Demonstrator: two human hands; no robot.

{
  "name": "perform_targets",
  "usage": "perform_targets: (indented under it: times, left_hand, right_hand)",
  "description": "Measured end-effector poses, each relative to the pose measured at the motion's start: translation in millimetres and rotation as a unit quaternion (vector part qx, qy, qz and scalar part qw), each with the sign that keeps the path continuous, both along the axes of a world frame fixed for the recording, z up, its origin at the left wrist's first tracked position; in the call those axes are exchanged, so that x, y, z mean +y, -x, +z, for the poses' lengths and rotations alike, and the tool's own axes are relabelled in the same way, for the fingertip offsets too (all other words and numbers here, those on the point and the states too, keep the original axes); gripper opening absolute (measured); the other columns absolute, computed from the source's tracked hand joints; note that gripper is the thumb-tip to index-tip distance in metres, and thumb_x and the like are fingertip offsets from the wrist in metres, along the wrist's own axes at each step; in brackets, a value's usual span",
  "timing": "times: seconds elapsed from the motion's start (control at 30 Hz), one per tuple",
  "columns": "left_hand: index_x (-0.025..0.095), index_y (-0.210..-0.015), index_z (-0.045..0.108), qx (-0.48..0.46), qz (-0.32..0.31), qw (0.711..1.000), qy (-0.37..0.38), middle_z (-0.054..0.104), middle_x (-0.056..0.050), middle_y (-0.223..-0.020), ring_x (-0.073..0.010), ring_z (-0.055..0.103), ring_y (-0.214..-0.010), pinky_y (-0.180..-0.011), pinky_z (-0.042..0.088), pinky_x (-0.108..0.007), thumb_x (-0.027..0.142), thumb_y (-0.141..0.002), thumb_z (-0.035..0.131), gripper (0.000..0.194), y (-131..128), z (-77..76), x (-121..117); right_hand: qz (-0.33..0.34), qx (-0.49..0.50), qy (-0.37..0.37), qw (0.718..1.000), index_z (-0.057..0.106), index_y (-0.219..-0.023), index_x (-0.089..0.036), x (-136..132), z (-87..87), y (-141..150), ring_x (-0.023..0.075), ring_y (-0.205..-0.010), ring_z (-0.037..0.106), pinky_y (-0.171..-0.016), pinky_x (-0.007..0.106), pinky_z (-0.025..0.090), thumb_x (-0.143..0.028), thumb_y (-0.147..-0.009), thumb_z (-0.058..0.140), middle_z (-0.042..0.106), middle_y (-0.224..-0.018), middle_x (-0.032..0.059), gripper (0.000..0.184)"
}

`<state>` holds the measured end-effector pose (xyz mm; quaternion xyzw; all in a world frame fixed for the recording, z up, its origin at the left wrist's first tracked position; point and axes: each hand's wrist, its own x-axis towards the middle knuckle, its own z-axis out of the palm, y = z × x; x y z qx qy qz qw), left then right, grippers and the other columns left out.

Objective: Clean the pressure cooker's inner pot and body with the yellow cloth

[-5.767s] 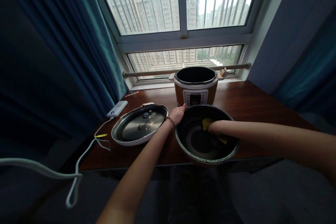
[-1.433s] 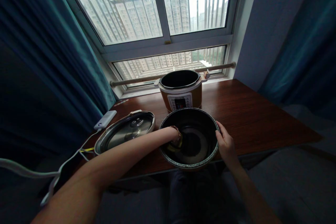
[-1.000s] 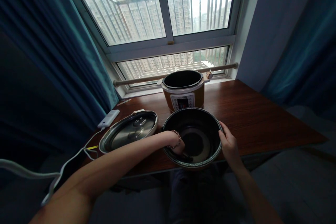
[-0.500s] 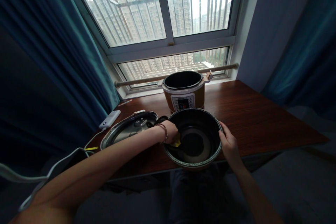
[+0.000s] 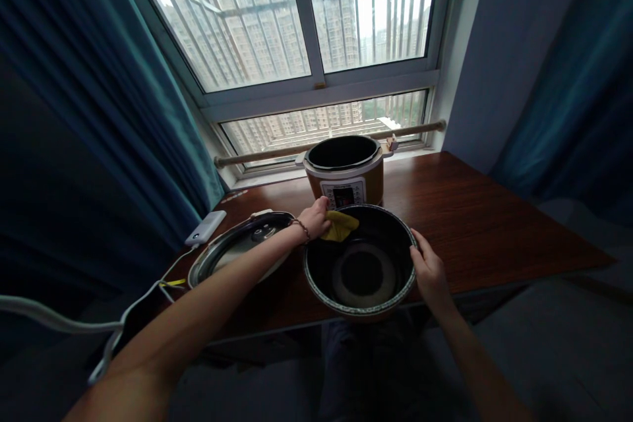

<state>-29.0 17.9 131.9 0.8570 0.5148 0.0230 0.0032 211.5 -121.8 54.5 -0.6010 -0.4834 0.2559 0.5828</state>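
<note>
A black inner pot [image 5: 366,270] with a speckled rim tilts toward me at the table's front edge. My right hand [image 5: 429,267] grips its right rim, thumb over the edge and fingers on the outside. At the pot's upper left rim, my left hand [image 5: 315,217] is closed on a yellow cloth [image 5: 340,227], which hangs against the inner wall. Right behind the pot stands the cooker body [image 5: 346,175], uncovered, its control panel facing me. To the left the cooker lid [image 5: 217,264] lies with its metallic inner side up, partly hidden by my left forearm.
The brown wooden table [image 5: 445,211] reaches to the barred window [image 5: 247,26]. A white power bank [image 5: 206,227] with a cable lies at the table's left edge. Blue curtains [image 5: 123,79] hang on both sides, and a rail [image 5: 277,153] runs across the window's lower part.
My left hand has moved up from low inside the pot's left side to its upper left rim, and more of the cloth shows. My right hand keeps its hold.
</note>
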Motion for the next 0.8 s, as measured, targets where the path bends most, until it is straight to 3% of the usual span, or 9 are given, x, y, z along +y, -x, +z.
perform_targets:
  times: [0.13,0.23,0.37,0.5,0.67,0.8]
  left_hand:
    - [0.015,-0.100,0.045,-0.038,0.048,0.998,0.008,0.058,-0.009,-0.094,-0.0202,0.058,-0.082,-0.071,0.044,-0.029,0.038,-0.082,0.047,0.030,8.5,-3.1,-1.9]
    - [0.018,-0.093,0.049,-0.063,0.050,0.996,0.025,0.059,-0.006,-0.090,-0.0197,0.058,-0.084,-0.074,0.045,-0.029,0.035,-0.080,0.049,0.021,15.8,2.6,-12.2]
    - [0.016,-0.100,0.050,-0.093,0.045,0.994,0.043,0.060,-0.008,-0.094,-0.0197,0.058,-0.090,-0.081,0.045,-0.030,0.029,-0.079,0.048,0.025,30.0,6.5,-42.0]
    - [0.014,-0.117,0.047,-0.162,0.047,0.984,0.053,0.058,-0.010,-0.106,-0.0202,0.056,-0.100,-0.091,0.043,-0.033,0.030,-0.081,0.046,0.040,42.7,-3.5,-84.2]
    - [0.014,-0.113,0.056,-0.331,0.093,0.938,0.047,0.058,-0.009,-0.094,-0.0200,0.059,-0.089,-0.082,0.048,-0.034,0.036,-0.087,0.039,0.038,37.4,-25.8,-142.3]
    - [0.018,-0.114,0.057,-0.439,0.136,0.887,0.040,0.061,-0.008,-0.105,-0.0204,0.058,-0.101,-0.087,0.047,-0.031,0.037,-0.086,0.044,0.036,17.9,-39.9,-182.9]
  right_hand:
    - [-0.004,0.006,0.004,1.000,0.050,-0.125,-0.012,0.0,1.1,1.3,0.0243,-0.115,0.050,-0.101,0.042,0.035,-0.038,-0.083,0.040,0.055,-0.124,0.0127,0.050]
    - [-0.008,0.009,0.004,1.000,0.049,-0.126,-0.011,0.0,0.7,2.1,0.0243,-0.116,0.050,-0.101,0.041,0.035,-0.038,-0.083,0.039,0.054,-0.125,0.0132,0.052]
    - [-0.013,0.014,0.001,1.000,0.050,-0.125,-0.010,0.4,-0.7,2.4,0.0242,-0.117,0.049,-0.102,0.041,0.034,-0.038,-0.083,0.040,0.054,-0.125,0.0142,0.052]
    - [-0.011,0.029,0.008,0.999,0.050,-0.125,-0.010,0.5,-0.5,2.6,0.0245,-0.116,0.050,-0.102,0.042,0.034,-0.039,-0.082,0.041,0.055,-0.124,0.0140,0.053]
    - [-0.019,0.037,0.013,0.999,0.050,-0.125,-0.009,-0.6,1.5,4.3,0.0250,-0.117,0.049,-0.102,0.042,0.033,-0.041,-0.081,0.041,0.054,-0.125,0.0145,0.055]
    - [-0.018,0.045,0.020,0.999,0.050,-0.125,-0.010,-1.6,3.9,5.6,0.0246,-0.117,0.049,-0.102,0.041,0.033,-0.042,-0.081,0.042,0.054,-0.125,0.0136,0.055]
